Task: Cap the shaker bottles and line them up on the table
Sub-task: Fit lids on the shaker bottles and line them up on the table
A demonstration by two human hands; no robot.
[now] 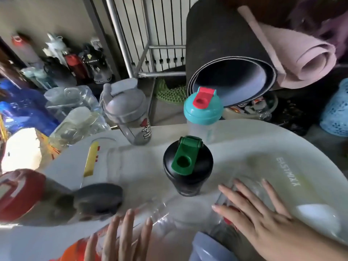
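Observation:
Three capped shakers stand on the white table (131,166): a grey one (130,113) at the back left, a clear one with a teal lid and red flip cap (202,110) behind the middle, and a black one with a green flip cap (187,166) in the middle. A clear open shaker with white lettering (278,172) stands at the right; my right hand (263,221) lies flat over its near rim, fingers spread. My left hand (120,236) hovers with fingers apart over a blurred clear bottle (160,211). A dark grey lid (99,198) and a red lid (18,191) lie left of it.
Another clear open cup with a yellow label (99,159) stands at the table's left. A blue lid (211,247) and an orange object (75,251) sit at the near edge. Rolled mats (235,53) lean behind the table; more bottles (62,66) crowd the back left.

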